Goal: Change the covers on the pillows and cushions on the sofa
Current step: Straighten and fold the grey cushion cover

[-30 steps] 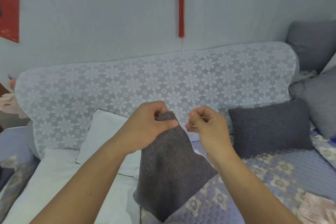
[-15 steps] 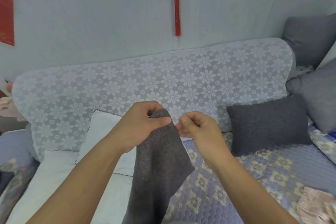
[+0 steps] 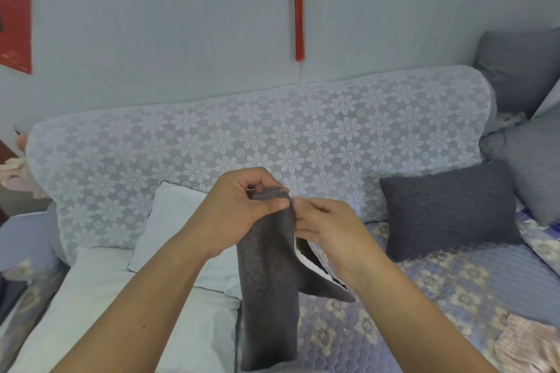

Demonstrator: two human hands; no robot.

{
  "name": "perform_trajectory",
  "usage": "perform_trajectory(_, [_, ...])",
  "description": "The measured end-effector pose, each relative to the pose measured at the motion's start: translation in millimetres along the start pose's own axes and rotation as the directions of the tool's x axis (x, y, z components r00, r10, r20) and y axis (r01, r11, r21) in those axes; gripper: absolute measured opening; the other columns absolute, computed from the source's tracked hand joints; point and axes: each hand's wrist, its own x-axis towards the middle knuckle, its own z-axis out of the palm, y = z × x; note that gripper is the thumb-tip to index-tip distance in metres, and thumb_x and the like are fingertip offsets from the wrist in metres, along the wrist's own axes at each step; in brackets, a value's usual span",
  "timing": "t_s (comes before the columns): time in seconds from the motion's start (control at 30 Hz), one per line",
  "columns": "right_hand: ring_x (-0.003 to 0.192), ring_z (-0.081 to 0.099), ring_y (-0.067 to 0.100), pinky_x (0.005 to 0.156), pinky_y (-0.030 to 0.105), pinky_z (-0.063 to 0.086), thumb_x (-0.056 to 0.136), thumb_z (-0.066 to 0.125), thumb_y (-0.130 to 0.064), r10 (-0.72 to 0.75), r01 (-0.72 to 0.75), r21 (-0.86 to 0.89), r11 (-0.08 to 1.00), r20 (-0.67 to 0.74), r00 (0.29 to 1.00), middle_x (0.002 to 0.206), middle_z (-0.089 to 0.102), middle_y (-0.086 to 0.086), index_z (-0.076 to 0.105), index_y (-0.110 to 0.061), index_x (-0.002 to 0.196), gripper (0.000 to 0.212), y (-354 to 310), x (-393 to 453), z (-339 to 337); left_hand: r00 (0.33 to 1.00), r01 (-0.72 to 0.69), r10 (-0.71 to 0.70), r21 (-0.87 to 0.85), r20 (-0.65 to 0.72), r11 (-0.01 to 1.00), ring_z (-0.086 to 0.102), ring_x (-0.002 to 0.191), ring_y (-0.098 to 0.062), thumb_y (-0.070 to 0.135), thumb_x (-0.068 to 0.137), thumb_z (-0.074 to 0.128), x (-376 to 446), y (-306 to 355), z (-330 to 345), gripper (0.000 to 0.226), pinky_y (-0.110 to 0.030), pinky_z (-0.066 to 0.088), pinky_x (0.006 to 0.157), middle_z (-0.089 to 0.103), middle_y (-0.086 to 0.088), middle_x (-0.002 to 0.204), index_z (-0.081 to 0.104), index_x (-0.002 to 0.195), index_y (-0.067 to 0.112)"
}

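Observation:
A dark grey cushion cover [image 3: 268, 288] hangs limp over the sofa seat, its white lining showing at an open edge. My left hand [image 3: 239, 210] grips its top corner, thumb pressed on the fabric. My right hand [image 3: 325, 230] pinches the cover's edge right beside the left thumb. Two bare white pillows lie to the left: one [image 3: 169, 221] leans on the sofa back, another [image 3: 127, 312] lies flat on the seat. A dark grey covered cushion [image 3: 448, 209] leans on the backrest at the right.
The sofa back [image 3: 212, 142] wears a floral lace throw; the seat [image 3: 439, 291] has a quilted floral cover. Grey cushions [image 3: 527, 136] are stacked at the far right. A pink striped cloth [image 3: 527, 342] lies at the lower right. A red tassel [image 3: 299, 9] hangs on the wall.
My hands came together at the cover's top edge. The cover, spread wider a second ago, now hangs narrow and long, with its white lining showing by my right hand.

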Motion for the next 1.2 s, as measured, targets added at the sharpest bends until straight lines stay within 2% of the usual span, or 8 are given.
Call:
perform_trajectory(0.1, [0.101,0.072,0.031,0.093,0.039,0.056,0.099,0.061,-0.02,-0.041,0.041,0.138,0.99,-0.004,0.999,0.102,0.075,0.019,0.072,0.001,0.105,0.025,-4,-4,1,1.0,-0.021,0.021,0.007,0.008,1.0,0.069,0.084,-0.031,0.006,0.085,0.079,-2,3,2,0.01,-0.039,0.056,0.082,0.073,-0.006,0.084,0.074,0.086,0.015])
perform_trajectory(0.33, [0.096,0.072,0.036,0.096,0.051,0.055,0.096,0.065,-0.015,-0.037,0.047,0.063,0.997,-0.152,0.988,0.094,0.076,0.018,0.075,-0.003,0.094,0.015,-1,-2,-1,0.993,-0.111,0.117,0.161,-0.031,0.981,0.048,0.061,-0.012,0.012,0.099,0.061,-6,-2,8,0.016,-0.019,0.038,0.055,0.059,0.013,0.087,0.063,0.096,0.027])
perform_trajectory(0.43, [0.096,0.071,0.037,0.094,0.049,0.056,0.095,0.066,-0.016,-0.035,0.043,0.044,0.998,-0.166,0.985,0.093,0.075,0.019,0.075,-0.003,0.091,0.017,1,-3,-3,0.99,-0.107,0.123,0.206,-0.066,0.973,0.054,0.065,-0.009,0.011,0.099,0.061,-6,-5,6,0.018,-0.018,0.042,0.057,0.063,0.019,0.081,0.066,0.095,0.027])
perform_trajectory(0.63, [0.09,0.072,0.034,0.09,0.045,0.057,0.092,0.07,-0.02,-0.043,0.038,-0.029,0.999,-0.197,0.979,0.091,0.074,0.021,0.075,-0.003,0.087,0.019,3,-1,-3,0.979,-0.172,0.2,0.415,-0.026,0.893,0.06,0.075,-0.012,0.012,0.101,0.059,-3,-12,0,0.019,-0.015,0.044,0.066,0.066,0.013,0.083,0.063,0.091,0.028])
perform_trajectory(0.7, [0.073,0.066,0.026,0.081,0.041,0.057,0.091,0.072,-0.021,-0.05,0.039,-0.052,0.998,-0.215,0.975,0.078,0.072,0.017,0.073,-0.005,0.079,0.02,4,0,-3,0.971,-0.204,0.237,0.506,-0.001,0.838,0.055,0.069,-0.014,0.015,0.103,0.053,-1,-16,1,0.02,-0.019,0.041,0.06,0.061,0.006,0.075,0.058,0.091,0.03])
perform_trajectory(0.8, [0.057,0.047,0.013,0.06,0.031,0.044,0.091,0.072,-0.019,-0.033,0.024,-0.041,0.999,-0.232,0.972,0.056,0.053,0.0,0.064,-0.012,0.068,0.025,3,0,-2,0.979,-0.164,0.204,0.583,-0.004,0.796,0.05,0.065,-0.014,0.017,0.106,0.043,0,-20,8,0.02,-0.03,0.042,0.06,0.056,0.001,0.073,0.049,0.092,0.031])
perform_trajectory(1.0, [0.05,0.036,0.008,0.05,0.024,0.031,0.097,0.064,-0.018,0.018,-0.021,-0.012,1.0,-0.188,0.982,0.05,0.043,-0.009,0.059,-0.011,0.078,0.021,5,-3,-3,0.979,-0.117,0.186,0.513,-0.086,0.85,0.054,0.065,-0.018,0.021,0.109,0.036,-2,-28,16,0.016,-0.037,0.043,0.056,0.059,-0.004,0.072,0.039,0.097,0.032])
perform_trajectory(1.2, [0.06,0.044,0.014,0.067,0.036,0.041,0.096,0.066,-0.02,0.032,-0.033,-0.002,0.999,-0.202,0.979,0.055,0.048,-0.006,0.062,-0.011,0.08,0.019,8,-5,-2,0.982,-0.063,0.118,0.331,-0.148,0.941,0.062,0.083,-0.009,0.023,0.108,0.039,-3,-28,18,0.019,-0.022,0.048,0.071,0.068,0.005,0.089,0.045,0.094,0.034])
